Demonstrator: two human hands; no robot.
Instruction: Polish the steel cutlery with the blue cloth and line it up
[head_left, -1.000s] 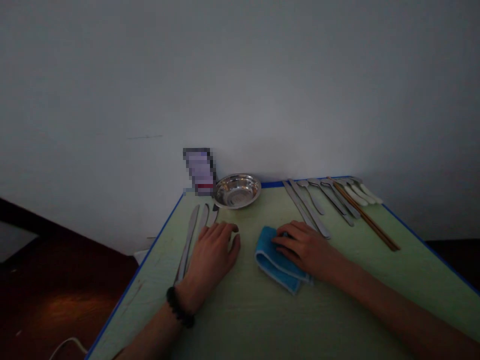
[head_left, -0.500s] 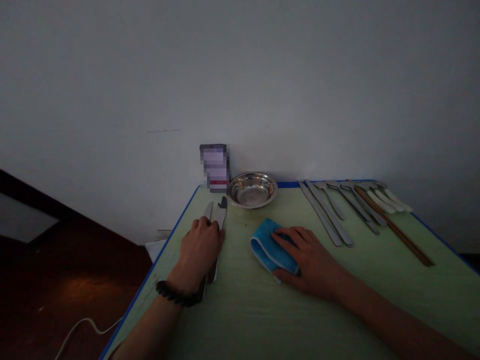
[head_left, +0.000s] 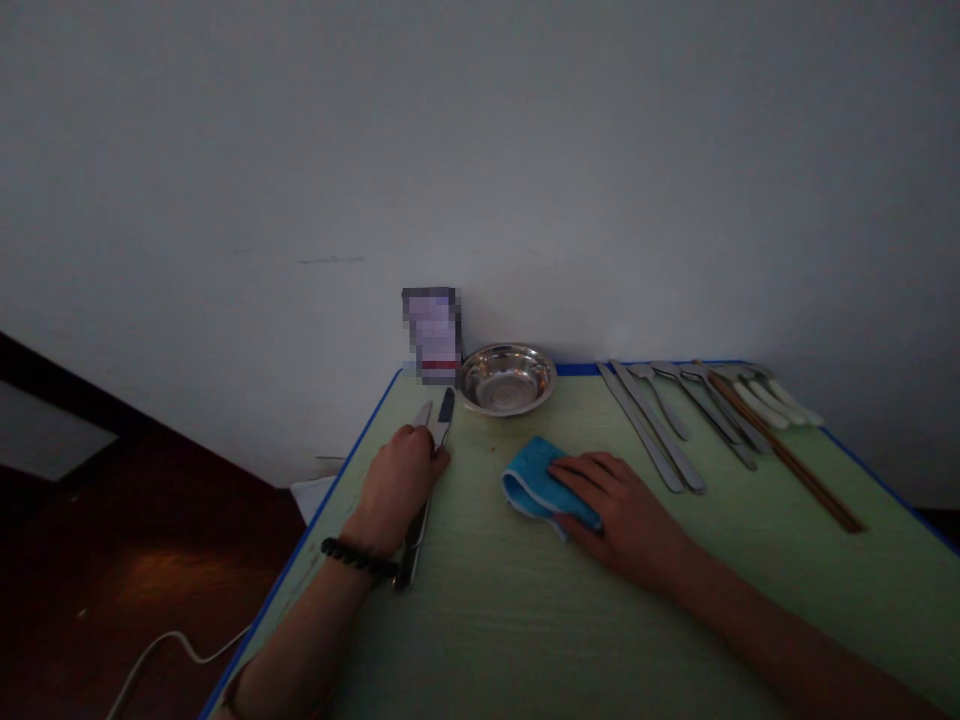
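At the left of the table, my left hand is closed over table knives lying side by side. Their blades point toward the wall, and the dark handles come out beneath my wrist. My fingers hide the middle of the knives, so exactly how they grip is hard to see. A folded blue cloth with a pale edge rests on the table near the middle. My right hand holds its right side, thumb below and fingers on top.
A steel bowl stands at the back beside a blurred phone-like screen leaning on the wall. To the right lie long metal knives, spoons and forks, wooden chopsticks and white-handled cutlery. Blue trim edges the table.
My left hand has shifted slightly, and the knives under it now lie closer together, their handles overlapping. The cloth's near fold has changed shape a little under my right hand.
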